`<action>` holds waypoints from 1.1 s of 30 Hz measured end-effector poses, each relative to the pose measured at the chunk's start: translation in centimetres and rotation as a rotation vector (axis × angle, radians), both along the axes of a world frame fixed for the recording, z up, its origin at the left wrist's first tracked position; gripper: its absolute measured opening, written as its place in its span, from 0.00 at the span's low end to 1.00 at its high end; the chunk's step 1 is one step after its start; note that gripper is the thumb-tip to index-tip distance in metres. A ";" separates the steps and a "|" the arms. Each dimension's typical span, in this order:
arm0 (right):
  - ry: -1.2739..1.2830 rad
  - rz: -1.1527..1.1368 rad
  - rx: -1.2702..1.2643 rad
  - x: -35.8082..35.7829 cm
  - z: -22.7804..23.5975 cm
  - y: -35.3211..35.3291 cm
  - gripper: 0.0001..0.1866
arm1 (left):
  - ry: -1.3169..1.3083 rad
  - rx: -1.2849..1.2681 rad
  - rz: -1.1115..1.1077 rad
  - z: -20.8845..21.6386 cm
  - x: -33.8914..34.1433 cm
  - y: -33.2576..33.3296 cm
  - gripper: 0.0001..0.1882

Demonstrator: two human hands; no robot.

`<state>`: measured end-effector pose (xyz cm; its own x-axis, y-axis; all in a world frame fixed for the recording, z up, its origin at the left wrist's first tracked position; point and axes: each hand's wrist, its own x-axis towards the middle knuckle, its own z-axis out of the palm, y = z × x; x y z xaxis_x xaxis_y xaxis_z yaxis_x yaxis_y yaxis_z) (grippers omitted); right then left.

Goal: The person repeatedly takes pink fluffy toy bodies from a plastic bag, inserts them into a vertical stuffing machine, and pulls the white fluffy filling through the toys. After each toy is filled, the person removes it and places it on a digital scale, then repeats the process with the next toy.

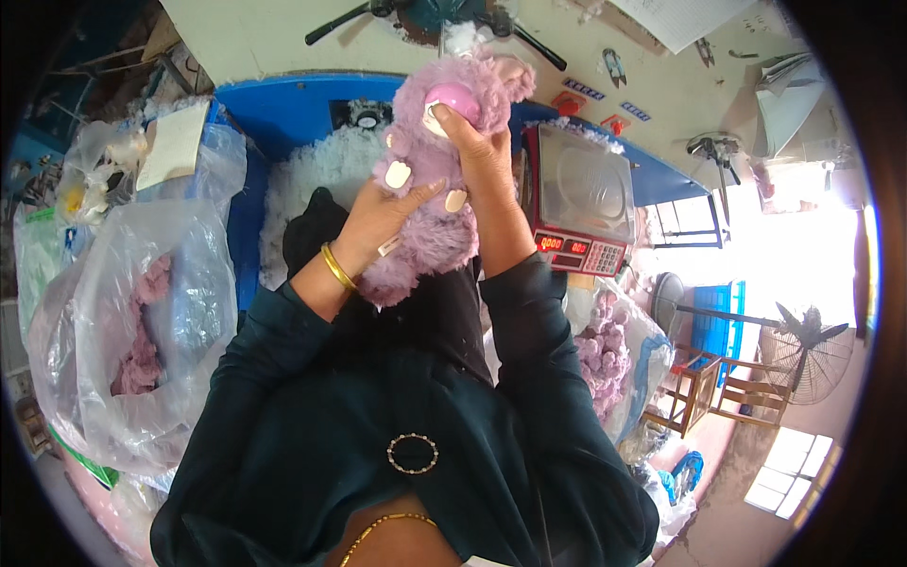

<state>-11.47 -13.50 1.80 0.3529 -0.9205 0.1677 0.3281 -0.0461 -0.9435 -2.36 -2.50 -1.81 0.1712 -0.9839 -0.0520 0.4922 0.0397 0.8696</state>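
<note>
A fluffy mauve plush toy (430, 227) with pale foot pads and a shiny pink round face piece is held up between my two hands, over my lap. My left hand (378, 219) wraps round its lower body, thumb across the front. Higher up, my right hand (477, 151) grips the head, with the thumb pressed on the lower edge of the pink piece. A tuft of white stuffing (465, 38) shows just beyond the toy's head, close to a machine nozzle.
White stuffing (307, 175) fills a blue bin (241, 189) behind the toy. A red scale (584, 189) stands to the right. Clear bags with mauve plush pieces flank me, one bag (198, 274) at left, another (652, 350) at right. Snippers (614, 68) lie on the table (255, 38).
</note>
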 end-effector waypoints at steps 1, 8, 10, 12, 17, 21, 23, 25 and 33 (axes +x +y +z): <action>0.030 0.024 -0.019 -0.6 0.4 0.6 0.33 | -0.111 0.007 -0.029 0.0 0.3 0.3 0.21; 1.222 0.234 -0.186 -17.9 2.3 1.6 0.27 | -0.042 0.219 -0.289 -0.4 2.6 3.9 0.10; 1.841 0.109 -0.405 -23.2 0.9 5.3 0.18 | 0.004 0.245 -0.221 0.0 3.5 4.2 0.10; 1.419 0.331 -0.784 -22.3 1.9 6.3 0.17 | 0.007 0.186 -0.132 0.2 3.3 4.3 0.10; 0.907 0.385 -0.612 -9.5 2.0 11.9 0.24 | 0.009 0.153 0.029 -0.4 2.3 3.9 0.10; 0.831 0.075 -0.826 -4.6 -2.2 11.2 0.25 | -0.103 0.191 0.189 -0.8 2.2 4.7 0.10; 0.829 0.129 -0.746 -3.9 -3.8 10.6 0.23 | -0.225 0.137 0.234 -2.7 3.5 6.2 0.08; 0.653 0.209 -0.551 -3.6 -4.2 9.3 0.17 | 0.092 0.096 0.206 -1.3 3.7 6.7 0.08; 0.138 0.804 0.142 -5.1 -4.8 4.1 0.17 | 0.012 0.033 -0.390 -0.9 6.8 4.5 0.14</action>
<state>-16.61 -9.39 -3.01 0.9215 -0.3877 -0.0244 0.0909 0.2762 -0.9568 4.42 2.00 -2.69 -0.2162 -0.9727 -0.0844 0.4753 -0.1804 0.8611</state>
